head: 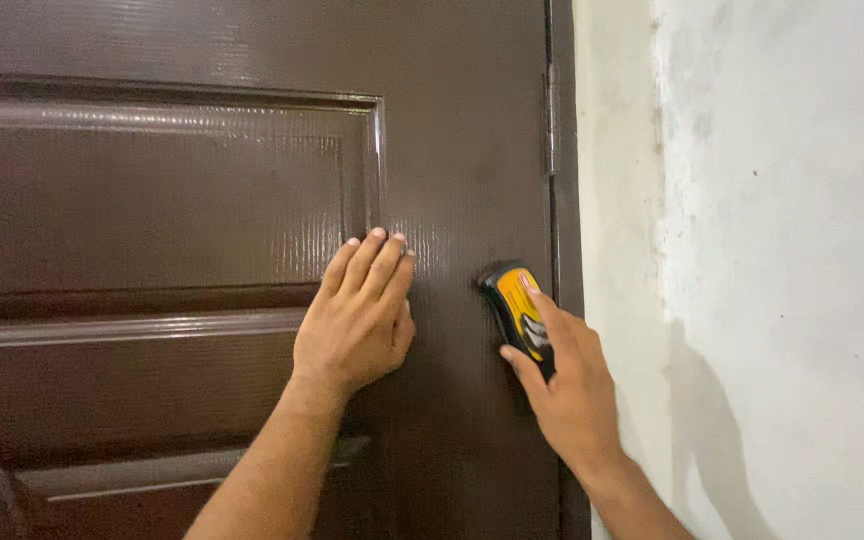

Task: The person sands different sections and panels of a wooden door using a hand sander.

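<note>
Two hands are up against a dark brown door (452, 150). The left hand (357, 315) lies flat on it with the fingers pressed together, their tips touching the moulded edge of the upper raised panel (152, 190) — it holds nothing. The right hand (567, 385) grips a small yellow and black pad (514, 305), the forefinger stretched along its top and the thumb tucked under its lower end. The pad is pressed against the door's right-hand upright strip, just beside the dark frame (564, 200) and below the hinge (551, 120). Right of the frame runs a pale plastered wall (772, 250) — patchy and stained, with the arm's shadow falling across it.
</note>
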